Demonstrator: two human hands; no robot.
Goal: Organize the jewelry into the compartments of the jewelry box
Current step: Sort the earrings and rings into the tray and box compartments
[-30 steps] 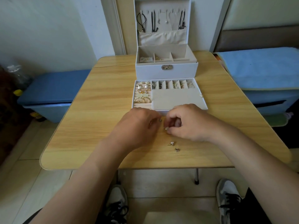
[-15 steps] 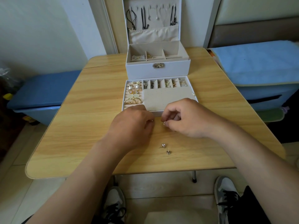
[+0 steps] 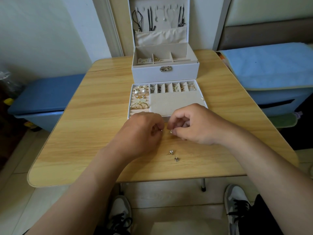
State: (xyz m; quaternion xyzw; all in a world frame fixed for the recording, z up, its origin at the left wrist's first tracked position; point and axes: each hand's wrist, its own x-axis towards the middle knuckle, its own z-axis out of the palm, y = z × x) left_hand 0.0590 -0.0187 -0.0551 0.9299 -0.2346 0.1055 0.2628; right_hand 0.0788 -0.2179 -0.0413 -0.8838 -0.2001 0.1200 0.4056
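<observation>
A white jewelry box [image 3: 165, 73] stands open at the table's far side, with necklaces hanging in its lid. Its removable tray [image 3: 176, 101] lies in front, holding rings and earrings in small compartments. My left hand [image 3: 140, 133] and my right hand [image 3: 194, 124] meet just before the tray's near edge. Each pinches a tiny piece of an earring [image 3: 171, 131] between thumb and fingertips. Two stud earrings [image 3: 173, 155] lie loose on the wooden table [image 3: 84, 133] below my hands.
A blue storage bin [image 3: 42, 102] sits left of the table. A blue-covered unit [image 3: 274, 68] stands to the right. My two shoes [image 3: 237, 206] show on the tiled floor under the table's near edge.
My hands have stayed together in front of the tray, with the fingertips drawing slightly apart. The head camera has shifted, so the scene sits differently in view.
</observation>
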